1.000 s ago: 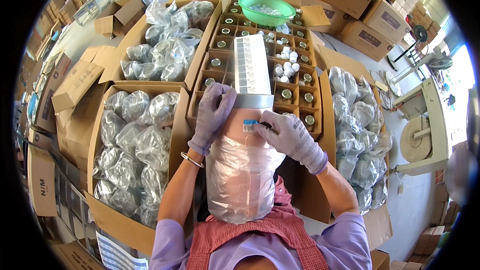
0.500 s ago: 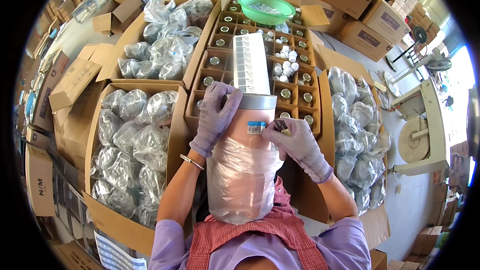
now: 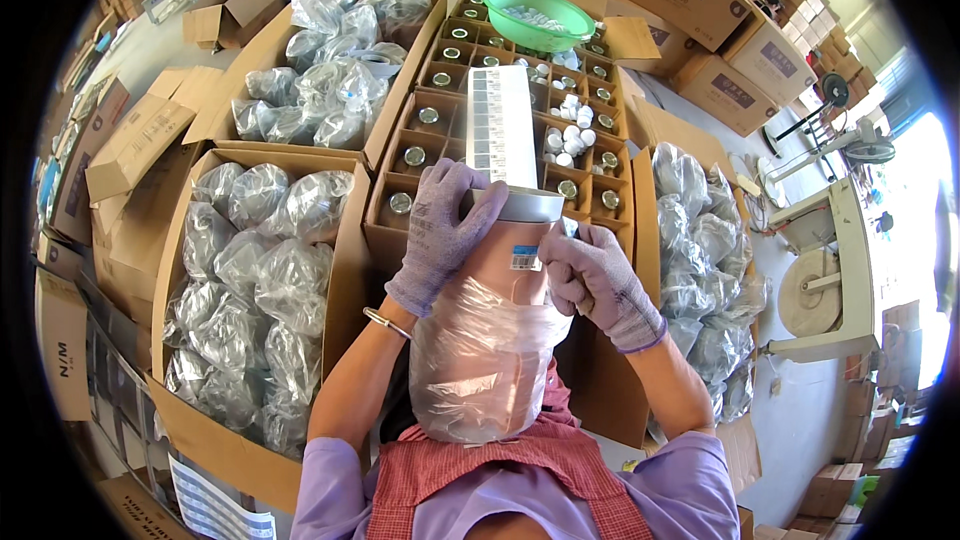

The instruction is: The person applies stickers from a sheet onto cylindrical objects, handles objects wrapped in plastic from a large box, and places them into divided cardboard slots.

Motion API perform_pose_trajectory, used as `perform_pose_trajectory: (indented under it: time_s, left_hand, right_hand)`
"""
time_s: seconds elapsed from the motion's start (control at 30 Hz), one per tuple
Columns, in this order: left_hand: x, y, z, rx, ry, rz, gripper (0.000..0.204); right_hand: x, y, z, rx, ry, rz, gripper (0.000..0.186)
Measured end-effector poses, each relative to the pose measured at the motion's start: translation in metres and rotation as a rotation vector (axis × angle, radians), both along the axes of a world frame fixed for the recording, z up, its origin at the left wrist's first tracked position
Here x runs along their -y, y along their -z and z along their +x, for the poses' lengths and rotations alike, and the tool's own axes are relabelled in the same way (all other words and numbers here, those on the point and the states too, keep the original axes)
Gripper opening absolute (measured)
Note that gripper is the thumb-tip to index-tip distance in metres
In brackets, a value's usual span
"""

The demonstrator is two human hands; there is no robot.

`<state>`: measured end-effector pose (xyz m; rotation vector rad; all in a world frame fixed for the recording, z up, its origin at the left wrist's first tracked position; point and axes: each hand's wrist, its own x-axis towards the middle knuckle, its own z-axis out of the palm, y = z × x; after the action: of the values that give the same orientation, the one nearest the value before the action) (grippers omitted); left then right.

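My left hand (image 3: 443,230), in a purple knit glove, grips the silver lid end of a tall copper-coloured canister (image 3: 505,255) that stands on my lap. A clear plastic bag (image 3: 480,360) is pushed down around the canister's lower half. My right hand (image 3: 592,280), also gloved, presses a small blue-and-white sticker (image 3: 524,259) against the canister's side just under the lid. A long sheet of stickers (image 3: 500,125) lies on the divided carton behind the canister.
A divided carton (image 3: 440,155) holds small capped jars and loose white caps (image 3: 565,135). A green bowl (image 3: 537,18) sits at its far end. Cartons of bagged canisters (image 3: 255,270) stand left, behind (image 3: 320,90) and right (image 3: 700,240). Sealed boxes (image 3: 730,90) and a fan are at the back right.
My right hand has brought the sticker onto the canister's side and now presses it flat. My left hand has shifted its grip up onto the lid rim.
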<state>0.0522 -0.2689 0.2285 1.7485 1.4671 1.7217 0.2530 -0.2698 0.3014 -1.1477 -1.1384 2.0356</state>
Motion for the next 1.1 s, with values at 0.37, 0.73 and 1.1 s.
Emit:
perform_pose_trajectory:
  time_s: [0.37, 0.73, 1.1]
  left_hand:
    - [-0.001, 0.0, 0.001, -0.056, -0.05, 0.029, 0.017]
    - [-0.002, 0.005, -0.004, -0.025, -0.025, 0.058, 0.02]
    - [-0.004, 0.005, -0.005, 0.018, 0.003, 0.059, 0.02]
  right_hand:
    - [0.01, -0.005, -0.004, 0.456, -0.075, 0.304, 0.03]
    - [0.007, -0.001, -0.009, 0.194, 0.001, -0.002, 0.022]
    - [0.005, 0.002, -0.005, -0.014, 0.04, -0.176, 0.019]
